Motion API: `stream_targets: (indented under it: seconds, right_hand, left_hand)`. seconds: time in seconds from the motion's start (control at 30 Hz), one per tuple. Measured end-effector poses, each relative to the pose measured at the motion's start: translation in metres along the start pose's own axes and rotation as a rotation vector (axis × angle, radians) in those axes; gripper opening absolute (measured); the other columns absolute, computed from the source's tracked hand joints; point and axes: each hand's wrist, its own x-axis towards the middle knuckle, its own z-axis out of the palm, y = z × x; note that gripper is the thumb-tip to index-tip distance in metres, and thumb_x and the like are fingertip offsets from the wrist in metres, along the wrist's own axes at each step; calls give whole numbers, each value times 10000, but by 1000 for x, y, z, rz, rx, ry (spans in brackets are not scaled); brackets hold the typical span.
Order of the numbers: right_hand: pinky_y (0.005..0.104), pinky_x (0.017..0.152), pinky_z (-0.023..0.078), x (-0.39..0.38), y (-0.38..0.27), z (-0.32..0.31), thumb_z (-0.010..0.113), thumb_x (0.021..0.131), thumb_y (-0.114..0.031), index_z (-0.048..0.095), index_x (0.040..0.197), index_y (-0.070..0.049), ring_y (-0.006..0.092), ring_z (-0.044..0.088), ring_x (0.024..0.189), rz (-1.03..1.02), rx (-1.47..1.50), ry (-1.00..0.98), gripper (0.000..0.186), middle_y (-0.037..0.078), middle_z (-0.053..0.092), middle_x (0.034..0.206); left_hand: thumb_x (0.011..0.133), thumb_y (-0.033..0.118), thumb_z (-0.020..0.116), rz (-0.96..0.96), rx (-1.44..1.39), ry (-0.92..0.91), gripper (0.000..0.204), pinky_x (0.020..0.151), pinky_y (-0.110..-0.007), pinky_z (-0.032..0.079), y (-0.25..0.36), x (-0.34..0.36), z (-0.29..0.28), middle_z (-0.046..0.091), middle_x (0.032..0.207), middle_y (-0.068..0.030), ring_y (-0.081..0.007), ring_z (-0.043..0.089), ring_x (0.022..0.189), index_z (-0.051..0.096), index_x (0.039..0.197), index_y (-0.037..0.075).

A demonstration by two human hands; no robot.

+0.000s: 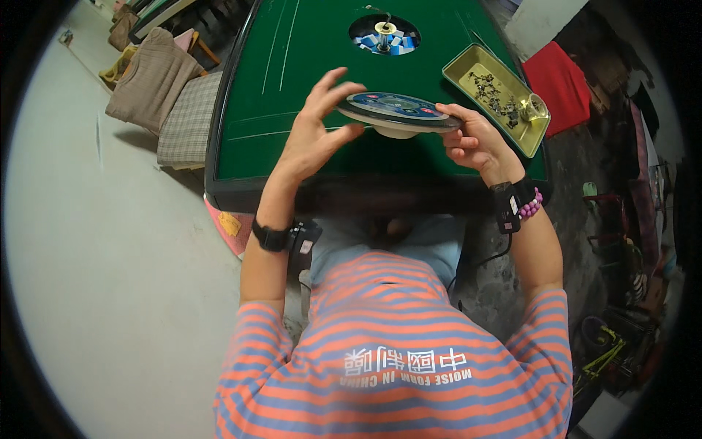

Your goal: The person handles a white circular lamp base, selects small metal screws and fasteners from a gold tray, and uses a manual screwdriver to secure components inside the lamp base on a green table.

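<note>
My right hand (472, 143) grips the right edge of a round, dark-rimmed control panel (395, 104) with a blue face, buttons and a pale rounded underside, holding it tilted above the green felt tabletop (278, 146). My left hand (322, 128) is at the panel's left edge with fingers spread and curved; I cannot tell whether a fingertip touches it. Behind the panel, a round opening (365, 45) in the felt shows blue-and-white tiles around a brass-coloured shaft (383, 29). A yellowish tray (475, 62) at the right holds small dark hardware and a metal cylinder (535, 107).
Folded beige cushions (146, 80) and a checked cushion (186, 117) sit left of the table, with another table edge (161, 14) beyond. A pink seat (223, 219) is under the left corner. A red cloth-like item (556, 80) and assorted clutter (607, 344) stand at the right.
</note>
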Motion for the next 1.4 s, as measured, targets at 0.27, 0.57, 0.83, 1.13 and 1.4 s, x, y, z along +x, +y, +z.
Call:
stream_targets:
  seconds: [0.27, 0.57, 0.83, 1.13, 1.4]
  right_hand:
    - [168, 388, 270, -14, -4, 20, 515, 958, -593, 622, 1057, 62, 0, 268, 365, 62, -89, -16, 671, -78, 418, 535]
    - [201, 398, 319, -27, -10, 30, 396, 938, -727, 550, 1115, 44, 28, 277, 359, -9, -247, -64, 806, -58, 414, 523]
    - [215, 400, 349, -25, -10, 27, 421, 949, -662, 581, 1032, 12, 52, 285, 356, -17, -214, -97, 697, -39, 442, 537]
    - [209, 380, 457, -5, 11, 9, 591, 970, -402, 622, 1042, -33, 129, 589, 504, -89, -167, -100, 377, 76, 684, 793]
    - [225, 462, 536, 27, 50, -8, 651, 956, -239, 554, 1139, -8, 120, 634, 560, -331, -257, 41, 310, 68, 684, 853]
  left_hand:
    - [869, 113, 742, -154, -397, -189, 253, 783, -289, 593, -15, 20, -7, 689, 931, -26, -132, 656, 859, 686, 1100, 26]
    - [889, 250, 755, -298, -616, -102, 390, 695, -273, 601, -18, 22, -12, 699, 980, -68, -148, 679, 852, 670, 1181, 5]
    - [879, 259, 768, -277, -605, -101, 374, 712, -270, 596, -14, 22, -15, 701, 965, -53, -142, 674, 863, 679, 1139, 5]
    - [766, -82, 719, -42, -435, -224, 383, 992, -344, 514, -19, 5, -9, 653, 1207, -76, -211, 570, 1209, 711, 1117, 69]
    - [861, -43, 617, -116, -142, -25, 474, 974, -345, 504, -53, -23, 8, 541, 1394, -135, -255, 514, 1266, 608, 1312, 105]
